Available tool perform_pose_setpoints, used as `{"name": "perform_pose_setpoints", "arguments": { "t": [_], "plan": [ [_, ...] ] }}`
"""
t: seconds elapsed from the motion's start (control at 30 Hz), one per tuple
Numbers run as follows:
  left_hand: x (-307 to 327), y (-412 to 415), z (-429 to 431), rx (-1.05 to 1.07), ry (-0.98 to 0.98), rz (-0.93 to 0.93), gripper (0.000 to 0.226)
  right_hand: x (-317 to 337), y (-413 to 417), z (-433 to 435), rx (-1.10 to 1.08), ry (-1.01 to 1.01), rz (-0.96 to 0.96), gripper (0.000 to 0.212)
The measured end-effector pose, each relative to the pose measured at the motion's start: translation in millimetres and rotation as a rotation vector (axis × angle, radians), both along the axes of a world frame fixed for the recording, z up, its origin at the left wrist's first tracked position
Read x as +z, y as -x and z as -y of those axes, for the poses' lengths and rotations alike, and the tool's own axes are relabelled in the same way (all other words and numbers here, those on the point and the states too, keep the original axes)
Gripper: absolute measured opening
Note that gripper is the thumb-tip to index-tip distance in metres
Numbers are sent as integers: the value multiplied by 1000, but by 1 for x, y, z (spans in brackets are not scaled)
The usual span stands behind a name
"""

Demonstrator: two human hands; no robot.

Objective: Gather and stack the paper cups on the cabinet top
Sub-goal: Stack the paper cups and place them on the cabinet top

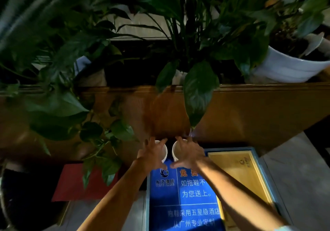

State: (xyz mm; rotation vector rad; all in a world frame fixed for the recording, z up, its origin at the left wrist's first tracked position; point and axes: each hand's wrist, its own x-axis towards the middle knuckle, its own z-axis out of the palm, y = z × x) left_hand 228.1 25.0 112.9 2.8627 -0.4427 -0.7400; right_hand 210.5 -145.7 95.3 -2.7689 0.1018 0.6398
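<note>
Stacking is not yet begun: beside the blue sign, two separate paper cups are covered by the spread left hand and right hand.

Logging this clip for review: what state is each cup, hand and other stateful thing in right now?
Left cup: upright, open side up, unstacked, left hand over it.
Right cup: upright, open side up, beside the left cup, not nested.
Left hand: fingers spread over the left cup, grip not closed.
Right hand: fingers spread over the right cup, grip not closed.
Blue sign: lying flat.
White pot: upright, planted.
</note>
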Motion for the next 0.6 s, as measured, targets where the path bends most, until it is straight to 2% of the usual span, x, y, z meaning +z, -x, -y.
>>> {"name": "perform_pose_setpoints", "arguments": {
  "t": [0.03,0.1,0.2,0.3,0.4,0.6],
  "plan": [
    [3,-1,0,-14,12,15,109,1,0,1,10,5,6,128],
    [7,-3,-1,-42,50,68,101,6,1,1,29,-18,70,126],
    [8,-5,0,-87,63,134,77,15,2,2,54,-44,117,103],
    [4,-8,0,-106,44,148,62,21,1,2,97,-35,91,70],
    [-1,-11,2,-92,31,131,63,23,0,1,115,-29,82,50],
    [-1,-16,4,-21,39,46,71,24,-8,0,97,-21,93,46]
  ]
}}
